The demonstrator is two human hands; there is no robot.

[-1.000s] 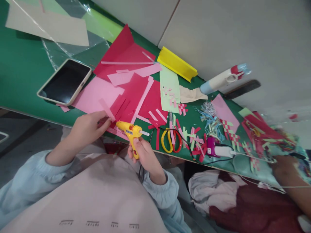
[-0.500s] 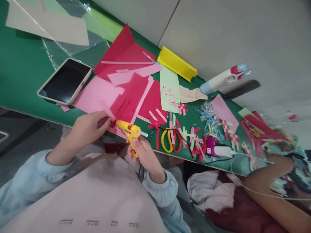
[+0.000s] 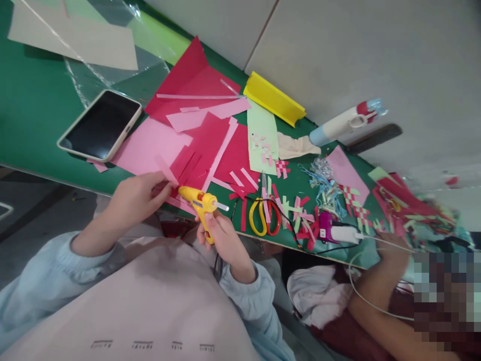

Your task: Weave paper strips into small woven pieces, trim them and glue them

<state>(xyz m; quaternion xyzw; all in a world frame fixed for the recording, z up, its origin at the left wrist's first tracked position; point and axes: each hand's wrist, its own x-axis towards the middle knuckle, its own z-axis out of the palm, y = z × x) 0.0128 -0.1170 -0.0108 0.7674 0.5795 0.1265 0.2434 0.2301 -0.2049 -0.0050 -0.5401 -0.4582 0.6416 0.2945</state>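
Observation:
My right hand (image 3: pixel 225 238) is wrapped round the handle of a yellow hot glue gun (image 3: pixel 203 201), a clear glue stick jutting from its back end. The gun's nozzle points left, almost touching the fingertips of my left hand (image 3: pixel 141 195). Those fingertips are pinched at the lower end of a pink paper strip (image 3: pixel 166 169), over a red sheet (image 3: pixel 195 160) with narrow slits or strips on it. Beneath the hand lies a larger pink sheet (image 3: pixel 150 143). The exact contact between nozzle and paper is hidden.
Right of the gun lie scissors (image 3: pixel 266 216) with yellow and red handles, a black cord, paper strips and a purple plug adapter (image 3: pixel 328 228). A phone (image 3: pixel 100 124) lies left. A bottle (image 3: pixel 347 120) and yellow holder (image 3: pixel 274 99) sit behind. Another person's arm (image 3: pixel 391 265) reaches in at right.
My hands and the glue gun have hardly moved. At the right, the other person's arm has shifted left, and its hand now reaches over the table edge near the paper pieces.

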